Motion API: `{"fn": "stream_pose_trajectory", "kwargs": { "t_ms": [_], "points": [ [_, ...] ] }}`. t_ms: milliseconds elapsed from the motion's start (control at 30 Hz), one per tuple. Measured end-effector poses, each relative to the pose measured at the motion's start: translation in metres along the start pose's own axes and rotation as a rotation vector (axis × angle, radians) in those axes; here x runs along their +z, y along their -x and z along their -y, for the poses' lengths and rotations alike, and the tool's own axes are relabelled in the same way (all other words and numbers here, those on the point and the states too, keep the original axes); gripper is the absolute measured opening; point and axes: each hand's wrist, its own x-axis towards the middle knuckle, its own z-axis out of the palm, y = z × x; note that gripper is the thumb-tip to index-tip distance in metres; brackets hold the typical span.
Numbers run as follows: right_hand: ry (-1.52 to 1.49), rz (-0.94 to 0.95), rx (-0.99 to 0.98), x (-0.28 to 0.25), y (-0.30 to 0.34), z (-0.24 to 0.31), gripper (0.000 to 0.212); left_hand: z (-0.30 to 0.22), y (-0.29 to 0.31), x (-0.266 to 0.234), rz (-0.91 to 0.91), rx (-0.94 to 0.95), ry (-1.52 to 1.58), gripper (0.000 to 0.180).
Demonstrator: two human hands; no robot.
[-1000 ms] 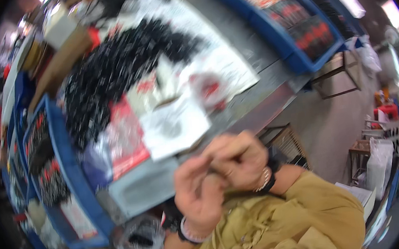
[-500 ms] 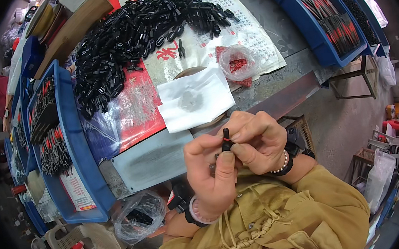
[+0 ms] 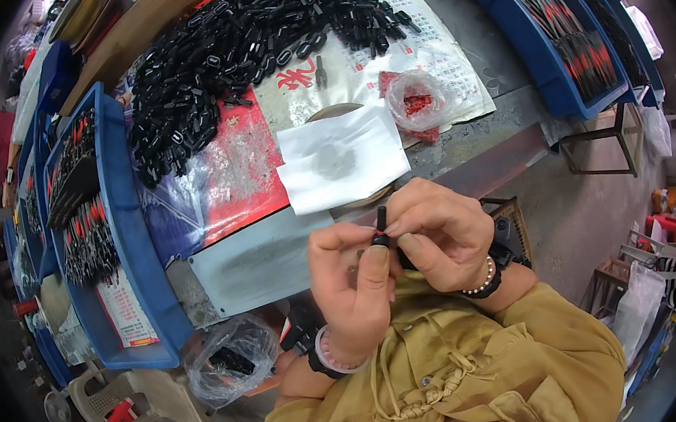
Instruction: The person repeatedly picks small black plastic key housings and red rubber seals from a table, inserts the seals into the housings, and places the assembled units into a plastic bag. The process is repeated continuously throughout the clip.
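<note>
In front of my chest, my left hand (image 3: 353, 287) pinches a small black stem-shaped part (image 3: 382, 216) between thumb and forefinger. Its narrow end points up, and a thin red ring (image 3: 378, 233) sits around it at the fingertips. My right hand (image 3: 444, 233) closes on the same part from the other side, thumb and forefinger meeting beside the red ring. My fingers hide the part's lower end. Further dark bits show between the left fingers, too small to name. Beyond my hands lies a folded white sheet (image 3: 344, 190) with a grey smudge.
A large heap of black parts (image 3: 233, 46) covers the far bench, with one loose black part (image 3: 321, 73) near it. A clear bag (image 3: 445, 99) holds small red pieces. Blue trays of black-and-red items flank the bench, one left (image 3: 135, 255), one right (image 3: 491, 25).
The view has shifted slightly, so the bench appears a little further right. My right fingertips have moved up along the part to its red ring; my left hand keeps its pinch.
</note>
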Motion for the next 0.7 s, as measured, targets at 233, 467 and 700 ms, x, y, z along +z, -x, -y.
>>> {"fn": "stream_pose_trajectory", "kwargs": {
  "t_ms": [233, 467, 700],
  "points": [
    [-0.368, -0.066, 0.264, 0.011, 0.001, 0.007, 0.013, -0.005, 0.002, -0.002, 0.012, -0.078, 0.105, 0.027],
    [-0.59, -0.011, 0.645, 0.009, -0.005, 0.008, 0.015, -0.006, -0.003, -0.011, 0.074, -0.243, 0.216, 0.034],
    [-0.526, 0.022, 0.624, 0.015, -0.007, -0.001, 0.011, -0.006, 0.002, -0.015, 0.022, -0.305, 0.244, 0.036]
  ]
}}
